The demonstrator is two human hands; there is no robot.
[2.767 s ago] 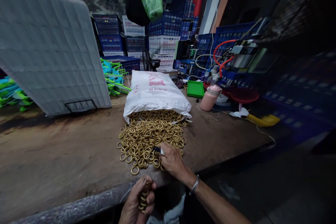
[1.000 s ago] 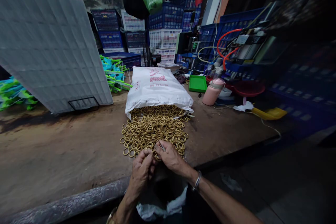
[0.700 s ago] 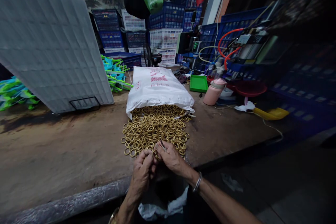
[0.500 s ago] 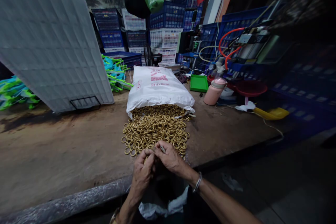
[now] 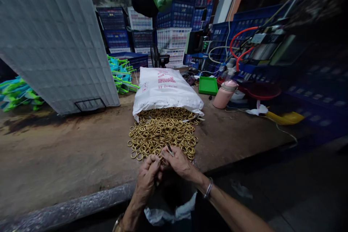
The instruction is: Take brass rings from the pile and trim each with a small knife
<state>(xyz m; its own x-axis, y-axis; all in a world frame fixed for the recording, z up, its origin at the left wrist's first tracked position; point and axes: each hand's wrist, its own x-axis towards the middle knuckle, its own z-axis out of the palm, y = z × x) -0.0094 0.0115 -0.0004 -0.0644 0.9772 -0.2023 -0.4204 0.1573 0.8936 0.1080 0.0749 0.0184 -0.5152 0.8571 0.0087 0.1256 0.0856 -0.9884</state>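
Note:
Just in front of the table's edge, my left hand (image 5: 149,174) is closed in a pinch on a gold-coloured ring (image 5: 161,160), mostly covered by the fingers. My right hand (image 5: 179,163) meets it fingertip to fingertip. Between its thumb and forefinger it grips a small thin metal tool (image 5: 170,149), blade-like, whose exact kind is hidden. Beyond both hands spreads a heap of gold-coloured rings (image 5: 163,132), spilling from the mouth of a white sack (image 5: 168,92) with red print.
A white padded panel (image 5: 59,43) stands at left, beside green and blue plastic pieces (image 5: 123,76). To the right are a green tray (image 5: 208,85), a pink bottle (image 5: 225,95), a red dish (image 5: 262,91) and a yellow scoop (image 5: 285,117). Stacked crates (image 5: 174,38) fill the back.
The thin tool in my right hand has tilted and shows darker. My hands have stayed close together over the near edge; the view has shifted slightly.

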